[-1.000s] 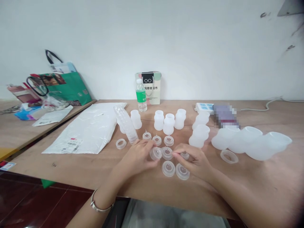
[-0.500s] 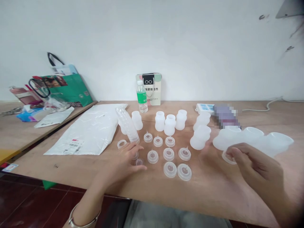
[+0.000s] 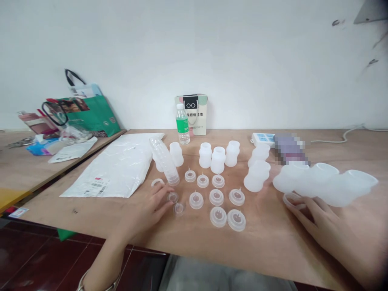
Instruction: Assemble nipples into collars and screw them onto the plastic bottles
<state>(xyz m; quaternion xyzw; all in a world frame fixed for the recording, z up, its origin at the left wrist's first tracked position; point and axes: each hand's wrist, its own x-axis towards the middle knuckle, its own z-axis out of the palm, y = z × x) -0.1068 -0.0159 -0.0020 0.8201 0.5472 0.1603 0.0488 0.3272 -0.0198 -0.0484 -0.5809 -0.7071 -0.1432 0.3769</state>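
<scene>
My left hand (image 3: 153, 208) is low over the table with its fingers apart, beside two small clear discs (image 3: 179, 208). Its fingertips lie close to the farther disc; whether they touch it is unclear. A white ring (image 3: 157, 182) lies just beyond those fingers. On the right, my right hand (image 3: 323, 220) has its fingers closed on a translucent plastic ring (image 3: 291, 196), tilted near the tabletop. Several frosted, waisted bottles (image 3: 329, 188) lie on their sides beyond that hand. Between my hands are several translucent caps with thin spikes (image 3: 218, 216).
Frosted bottles (image 3: 218, 159) stand farther back, near a leaning stack of clear rings (image 3: 165, 161). A white plastic mailer (image 3: 112, 169) lies on the left. A water bottle (image 3: 182, 125), a paper bag (image 3: 200, 121) and a power strip (image 3: 263, 139) are by the wall.
My left hand has drawn left, uncovering the small clear discs, its fingers less spread. My right hand has turned and lowered, showing more of the ring. The view has shifted slightly.
</scene>
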